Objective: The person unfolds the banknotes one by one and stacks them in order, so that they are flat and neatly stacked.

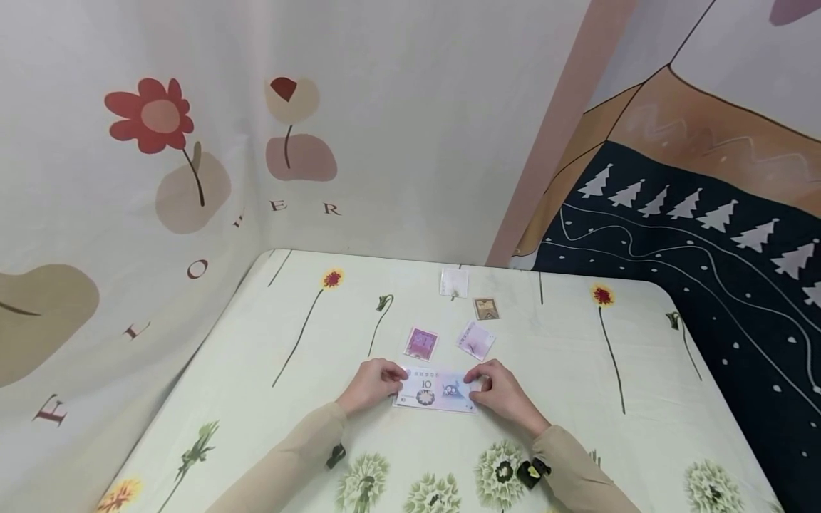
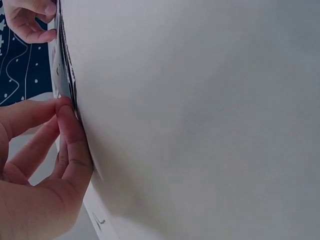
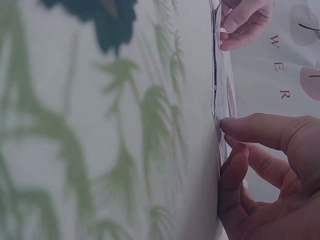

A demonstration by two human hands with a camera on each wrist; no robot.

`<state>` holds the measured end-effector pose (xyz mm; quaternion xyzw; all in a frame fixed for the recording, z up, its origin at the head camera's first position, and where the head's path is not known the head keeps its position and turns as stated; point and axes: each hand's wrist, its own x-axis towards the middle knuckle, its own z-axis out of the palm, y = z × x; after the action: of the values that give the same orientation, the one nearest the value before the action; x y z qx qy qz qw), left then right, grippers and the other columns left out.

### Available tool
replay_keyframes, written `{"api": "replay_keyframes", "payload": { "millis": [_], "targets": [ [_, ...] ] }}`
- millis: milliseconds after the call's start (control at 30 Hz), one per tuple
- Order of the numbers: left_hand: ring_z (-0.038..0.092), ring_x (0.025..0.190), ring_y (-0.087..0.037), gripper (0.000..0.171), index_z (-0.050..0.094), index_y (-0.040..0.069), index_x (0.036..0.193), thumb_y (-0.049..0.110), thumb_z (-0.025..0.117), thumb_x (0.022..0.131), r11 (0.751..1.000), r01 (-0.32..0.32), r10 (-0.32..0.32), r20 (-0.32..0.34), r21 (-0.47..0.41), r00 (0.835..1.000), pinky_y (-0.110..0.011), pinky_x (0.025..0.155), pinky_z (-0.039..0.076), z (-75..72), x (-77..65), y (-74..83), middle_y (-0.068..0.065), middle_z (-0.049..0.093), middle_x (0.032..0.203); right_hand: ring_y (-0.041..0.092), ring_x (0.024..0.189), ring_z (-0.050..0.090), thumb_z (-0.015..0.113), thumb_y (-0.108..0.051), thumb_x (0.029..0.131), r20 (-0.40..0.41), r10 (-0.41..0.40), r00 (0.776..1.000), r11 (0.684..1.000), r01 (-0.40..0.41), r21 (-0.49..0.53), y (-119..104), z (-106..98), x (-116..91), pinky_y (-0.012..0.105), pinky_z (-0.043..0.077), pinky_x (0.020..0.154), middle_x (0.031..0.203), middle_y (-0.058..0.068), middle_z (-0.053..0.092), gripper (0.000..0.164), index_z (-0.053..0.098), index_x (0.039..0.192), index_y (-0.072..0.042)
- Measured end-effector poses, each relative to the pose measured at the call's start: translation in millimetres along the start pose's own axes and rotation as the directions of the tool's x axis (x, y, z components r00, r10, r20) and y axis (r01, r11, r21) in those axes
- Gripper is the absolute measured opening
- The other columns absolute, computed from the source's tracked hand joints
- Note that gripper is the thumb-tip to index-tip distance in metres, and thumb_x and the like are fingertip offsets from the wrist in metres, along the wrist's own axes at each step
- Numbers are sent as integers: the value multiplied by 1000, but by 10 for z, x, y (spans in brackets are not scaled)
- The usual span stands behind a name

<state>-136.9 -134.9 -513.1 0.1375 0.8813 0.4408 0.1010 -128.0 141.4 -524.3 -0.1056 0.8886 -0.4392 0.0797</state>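
A pale lilac and blue banknote (image 1: 436, 390), printed with a "10" and a small blue figure, lies flat on the flowered tablecloth in the head view. My left hand (image 1: 375, 383) pinches its left end between thumb and forefinger. At the opposite end, my right hand (image 1: 503, 393) pinches the right edge. Seen edge-on in the left wrist view, the note (image 2: 64, 70) is low against the cloth with the left fingertips on it. The right wrist view has the right thumb and fingers at the near end of the paper edge (image 3: 217, 100).
Beyond the note lie a purple square paper (image 1: 421, 343), a lilac one (image 1: 477, 340), a small brown one (image 1: 487, 308) and a whitish one (image 1: 454, 282). Printed cloths (image 1: 410, 128) hang behind the table. A dark tree-patterned cloth (image 1: 680, 263) hangs at the right.
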Motion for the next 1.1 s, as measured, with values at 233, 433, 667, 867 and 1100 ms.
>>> {"api": "replay_keyframes", "payload": {
  "millis": [233, 433, 667, 867, 1100],
  "targets": [
    [60, 72, -14, 15, 73, -1, 91, -7, 69, 78, 1000, -14, 14, -8, -10, 1000, -25, 66, 52, -11, -15, 9, -6, 65, 84, 14, 67, 45, 75, 4, 75, -4, 3, 1000, 1000, -3, -5, -9, 2, -3, 26, 39, 59, 91, 2, 50, 21, 68, 88, -11],
    [58, 70, -10, 14, 72, -3, 89, -6, 66, 77, 996, -87, 87, -18, -13, 996, -25, 64, 52, -34, -29, -2, -3, 62, 81, 14, 67, 45, 75, 4, 75, -7, -3, 1000, 1000, 3, -8, -11, 4, 2, 25, 39, 59, 90, 1, 50, 21, 68, 88, -11],
    [59, 70, -13, 14, 72, -2, 90, -5, 68, 77, 1000, -9, 9, 8, -3, 1000, -25, 65, 52, -34, 19, -8, -2, 64, 80, 14, 68, 45, 75, 3, 75, -5, -11, 1000, 1000, 11, -4, -17, -7, 1, 25, 40, 60, 90, 1, 51, 19, 69, 88, -10],
    [57, 69, -11, 14, 72, 0, 88, -4, 70, 75, 1000, 22, -22, 23, -2, 1000, -23, 62, 50, -47, 36, 12, -1, 65, 79, 15, 69, 46, 75, 1, 77, 26, -7, 1000, 999, 6, 42, -8, -65, -15, 25, 40, 61, 90, 3, 51, 18, 71, 92, -7],
    [59, 70, -12, 11, 71, 2, 90, -2, 69, 80, 999, 21, -19, 32, -41, 999, -24, 62, 51, -70, 77, 18, -2, 66, 81, 15, 70, 49, 73, 0, 78, 10, 9, 1000, 996, -10, 85, 68, -147, 28, 24, 42, 60, 92, 5, 54, 19, 71, 96, -6]
  ]
}}
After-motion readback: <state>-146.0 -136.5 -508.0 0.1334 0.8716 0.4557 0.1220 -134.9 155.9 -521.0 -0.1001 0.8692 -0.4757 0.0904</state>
